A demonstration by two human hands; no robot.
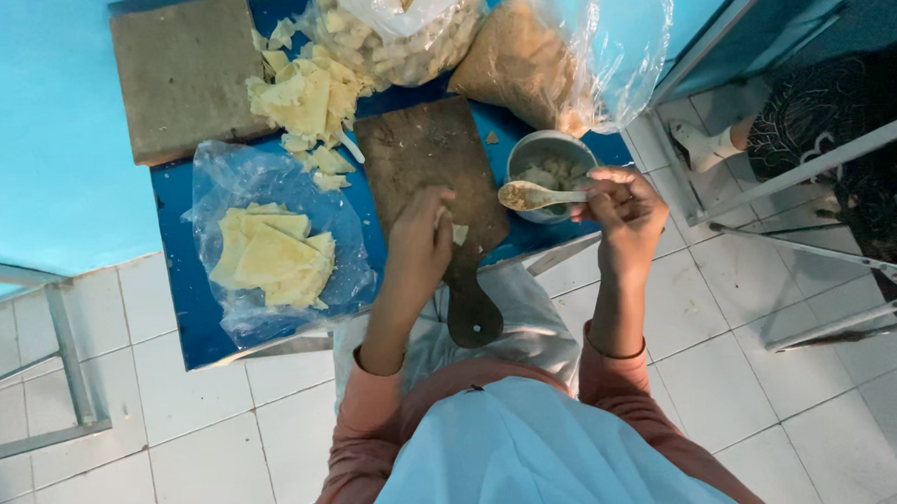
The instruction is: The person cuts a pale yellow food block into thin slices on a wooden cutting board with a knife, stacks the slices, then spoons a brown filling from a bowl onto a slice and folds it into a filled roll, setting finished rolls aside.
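Resting at frame centre, the left hand presses a small pale wrapper with curled fingers against the wooden cutting board. The right hand pinches a filled spoon over the metal bowl (right of board). Further up, folded wrappers lie on plastic at left, bags at top, on the blue tabletop.

— What's in the right hand?
— A pale spoon, held level by its handle, bowl heaped with a beige filling, just over the rim of the small grey bowl.
— And the left hand?
— It pinches a small pale wrapper over the dark wooden board, whose handle points toward the person.
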